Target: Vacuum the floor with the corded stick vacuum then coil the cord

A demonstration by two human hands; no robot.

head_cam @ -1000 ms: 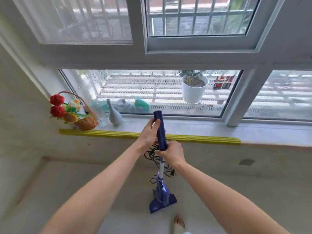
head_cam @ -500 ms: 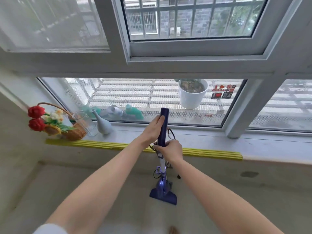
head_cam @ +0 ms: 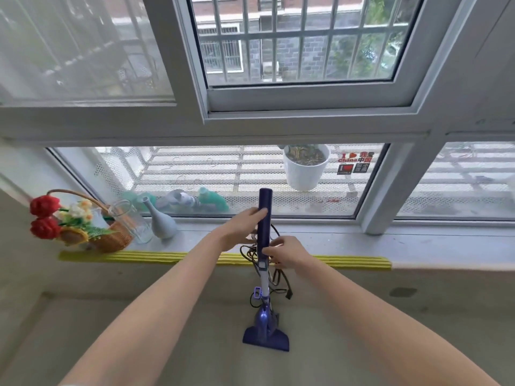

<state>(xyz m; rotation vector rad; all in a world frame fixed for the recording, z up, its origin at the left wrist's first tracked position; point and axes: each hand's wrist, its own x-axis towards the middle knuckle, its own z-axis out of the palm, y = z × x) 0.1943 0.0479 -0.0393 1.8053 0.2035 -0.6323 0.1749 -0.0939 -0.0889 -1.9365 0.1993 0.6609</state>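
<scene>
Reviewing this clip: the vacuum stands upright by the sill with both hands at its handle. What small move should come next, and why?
Probably the right hand should loop the next bit of cord onto the bundle. The left hand steadies the vacuum by its purple handle, loops already hang behind the shaft, and the plug still dangles loose beside it.

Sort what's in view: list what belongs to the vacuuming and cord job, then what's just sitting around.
Job:
stick vacuum
cord
left hand, on the handle
right hand, at the cord loops

Lying about:
flower basket
glass jar
grey vase
white plant pot
</scene>
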